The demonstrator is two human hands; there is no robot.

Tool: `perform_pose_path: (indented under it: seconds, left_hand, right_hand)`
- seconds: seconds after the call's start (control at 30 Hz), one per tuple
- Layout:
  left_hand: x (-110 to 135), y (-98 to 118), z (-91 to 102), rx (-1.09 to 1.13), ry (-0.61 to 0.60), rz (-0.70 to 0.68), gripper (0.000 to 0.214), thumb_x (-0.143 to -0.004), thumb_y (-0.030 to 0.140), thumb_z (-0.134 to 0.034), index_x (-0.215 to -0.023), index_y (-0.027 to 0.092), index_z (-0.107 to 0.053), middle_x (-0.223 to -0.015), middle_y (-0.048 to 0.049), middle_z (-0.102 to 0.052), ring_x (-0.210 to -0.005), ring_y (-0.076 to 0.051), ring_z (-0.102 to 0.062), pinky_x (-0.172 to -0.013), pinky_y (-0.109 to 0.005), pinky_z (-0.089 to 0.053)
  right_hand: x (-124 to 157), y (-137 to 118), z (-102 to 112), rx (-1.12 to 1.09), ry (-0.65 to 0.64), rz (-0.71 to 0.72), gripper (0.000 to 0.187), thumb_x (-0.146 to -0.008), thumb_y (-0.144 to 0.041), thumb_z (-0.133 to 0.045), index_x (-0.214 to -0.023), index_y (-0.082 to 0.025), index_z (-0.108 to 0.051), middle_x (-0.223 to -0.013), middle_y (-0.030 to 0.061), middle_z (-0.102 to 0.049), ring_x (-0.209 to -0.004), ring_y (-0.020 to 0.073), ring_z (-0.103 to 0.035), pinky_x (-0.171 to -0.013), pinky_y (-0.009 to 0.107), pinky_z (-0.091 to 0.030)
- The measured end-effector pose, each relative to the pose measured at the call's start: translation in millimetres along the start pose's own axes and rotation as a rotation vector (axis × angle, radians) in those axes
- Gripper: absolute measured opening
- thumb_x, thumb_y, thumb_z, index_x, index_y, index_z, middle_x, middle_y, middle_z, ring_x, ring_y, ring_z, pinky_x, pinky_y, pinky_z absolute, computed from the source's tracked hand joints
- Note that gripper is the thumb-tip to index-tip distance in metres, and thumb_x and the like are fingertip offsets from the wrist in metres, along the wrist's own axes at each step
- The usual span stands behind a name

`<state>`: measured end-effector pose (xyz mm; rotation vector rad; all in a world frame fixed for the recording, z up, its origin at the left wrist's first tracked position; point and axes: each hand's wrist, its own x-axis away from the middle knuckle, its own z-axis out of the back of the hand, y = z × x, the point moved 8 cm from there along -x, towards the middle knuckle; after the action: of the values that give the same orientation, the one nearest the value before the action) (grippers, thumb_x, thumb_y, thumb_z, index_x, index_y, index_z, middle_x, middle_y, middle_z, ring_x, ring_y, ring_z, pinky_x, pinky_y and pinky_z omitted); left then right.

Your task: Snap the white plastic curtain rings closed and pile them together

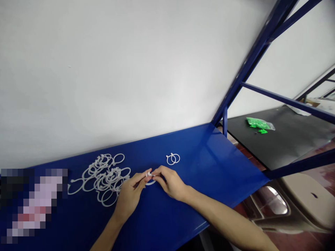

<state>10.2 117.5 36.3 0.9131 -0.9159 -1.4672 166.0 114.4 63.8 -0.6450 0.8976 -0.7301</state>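
Both hands meet over a blue table (206, 164), with a white ring (150, 182) between them. My left hand (133, 190) pinches the ring near its small end piece. From the other side, the fingertips of my right hand (167, 181) are closed on the same ring. Fingers cover part of it, so I cannot tell whether its ends are joined. A tangled pile of similar white rings (108, 177) lies to the left, just beside my left hand. Beyond my right hand, two overlapping white rings (173, 159) lie flat on the table.
Behind the table rises a white wall (131, 69). A blue metal frame (251, 59) stands at the right end. Past it, a black table (274, 139) carries a bag of green pieces (258, 123). A beige plastic stool (309, 198) stands lower right. The left edge holds a pixelated area.
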Motion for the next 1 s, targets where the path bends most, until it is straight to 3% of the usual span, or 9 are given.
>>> perform_pose_path:
  seconds: [0.27, 0.4, 0.63, 0.77, 0.83, 0.9, 1.0]
  left_hand:
    - [-2, -14, -11.7, 0.137, -0.114, -0.012, 0.037, -0.084, 0.054, -0.066, -0.103, 0.026, -0.08, -0.107, -0.0074, -0.076, -0.065, -0.017, -0.067, -0.067, -0.032, -0.06]
    - [0, -8, -15.9, 0.092, -0.169, -0.063, 0.034, -0.088, 0.051, -0.062, -0.106, 0.028, -0.079, -0.111, -0.0072, -0.075, -0.076, -0.019, -0.071, -0.066, -0.029, -0.06]
    - [6, 16, -11.3, -0.166, -0.123, -0.196, 0.031, -0.092, 0.042, -0.059, -0.117, 0.03, -0.074, -0.113, -0.004, -0.074, -0.099, -0.021, -0.071, -0.089, -0.034, -0.058]
    - [3, 25, 18.2, -0.476, 0.136, -0.347, 0.036, -0.095, 0.042, -0.055, -0.123, 0.026, -0.07, -0.112, -0.0071, -0.073, -0.105, -0.025, -0.065, -0.1, -0.044, -0.05]
    - [1, 23, 35.8, -0.705, 0.278, -0.354, 0.036, -0.096, 0.038, -0.049, -0.119, 0.021, -0.072, -0.11, -0.0106, -0.072, -0.105, -0.029, -0.061, -0.1, -0.048, -0.045]
    - [-3, 13, 45.3, -0.908, 0.297, -0.303, 0.036, -0.096, 0.033, -0.046, -0.113, 0.018, -0.073, -0.11, -0.0125, -0.071, -0.104, -0.032, -0.059, -0.094, -0.049, -0.045]
    - [-7, 0, 49.1, -1.05, 0.234, -0.222, 0.034, -0.095, 0.034, -0.045, -0.1, 0.018, -0.075, -0.105, -0.0121, -0.072, -0.101, -0.033, -0.057, -0.086, -0.047, -0.044]
  right_hand:
    - [4, -14, -8, 0.147, -0.115, 0.127, 0.019, -0.106, -0.023, -0.04, -0.101, -0.019, -0.057, -0.094, 0.0082, -0.067, -0.085, 0.0171, -0.062, -0.08, 0.029, -0.054]
    - [7, -15, -11, 0.226, -0.187, 0.173, 0.021, -0.106, -0.023, -0.037, -0.101, -0.019, -0.057, -0.091, 0.0074, -0.065, -0.081, 0.017, -0.06, -0.077, 0.028, -0.053]
    - [4, -11, -11, 0.235, -0.185, 0.171, 0.02, -0.106, -0.024, -0.04, -0.104, -0.019, -0.059, -0.095, 0.0077, -0.068, -0.087, 0.0176, -0.063, -0.08, 0.03, -0.055]
    - [-6, 0, 15, 0.247, -0.019, 0.066, 0.016, -0.104, -0.023, -0.046, -0.108, -0.021, -0.061, -0.107, 0.0091, -0.065, -0.098, 0.0185, -0.064, -0.087, 0.033, -0.056]
    - [-9, 11, 36, 0.304, 0.098, -0.022, 0.017, -0.102, -0.023, -0.047, -0.107, -0.022, -0.063, -0.107, 0.009, -0.063, -0.096, 0.0191, -0.064, -0.086, 0.034, -0.056]
    - [-8, 24, 56, 0.383, 0.187, -0.103, 0.017, -0.102, -0.022, -0.048, -0.108, -0.022, -0.064, -0.104, 0.0083, -0.064, -0.094, 0.0205, -0.064, -0.085, 0.036, -0.056]
    - [-7, 43, 75, 0.526, 0.235, -0.202, 0.017, -0.099, -0.021, -0.051, -0.11, -0.021, -0.064, -0.101, 0.0087, -0.066, -0.094, 0.0247, -0.061, -0.086, 0.042, -0.055]
